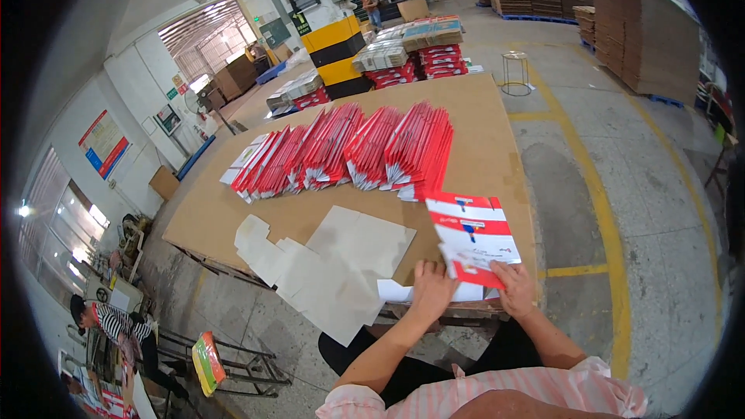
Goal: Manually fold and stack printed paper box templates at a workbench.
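A red and white printed carton (477, 237), folded flat, stands tilted over the table's near right corner. My right hand (515, 289) grips its lower right edge, thumb on the printed face. At its lower left edge is my left hand (433, 291), fingers bent and close together against the carton. Beneath the hands a white cardboard strip (396, 291) lies along the table's front edge. Left of my hands, unprinted greyish-white cardboard blanks (341, 264) overlap on the table, one hanging over the front edge. Farther back, a long leaning row of folded red and white cartons (341, 147) spans the brown tabletop.
Beyond the brown table (477, 124) stand stacked red bundles (442, 58) and a yellow and black block (337, 54). A wire stool (515, 74) is on the floor to the right, before tall cardboard stacks (648, 39). Another person (128, 330) bends at lower left near a metal rack (248, 368).
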